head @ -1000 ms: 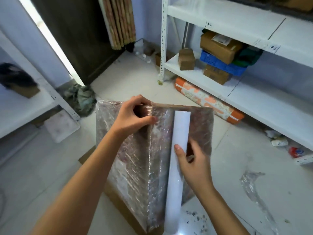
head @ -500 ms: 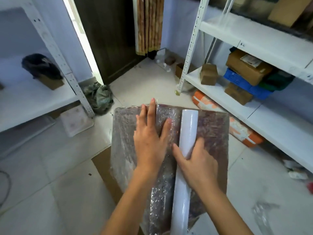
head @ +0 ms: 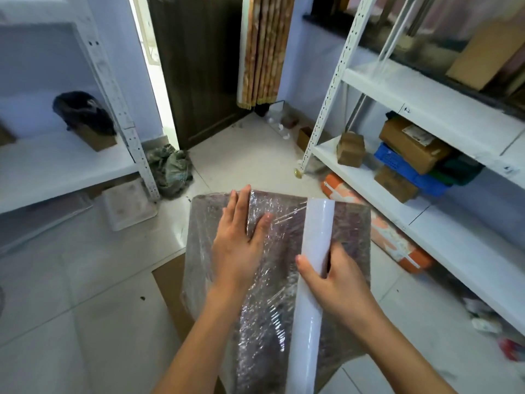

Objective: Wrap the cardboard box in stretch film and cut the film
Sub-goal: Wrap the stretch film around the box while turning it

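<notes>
Left hand [head: 238, 245] flat, fingers spread, pressing film-wrapped cardboard box [head: 352, 234]; right hand [head: 338, 282] grips white film roll [head: 315, 245] lying on box.

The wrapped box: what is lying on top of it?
On the wrapped box: the left hand pressed flat and the film roll, gripped by the right hand. Its contents are hidden.

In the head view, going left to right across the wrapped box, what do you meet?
Left hand flat on the film-wrapped box → white film roll → right hand gripping the roll.
</notes>
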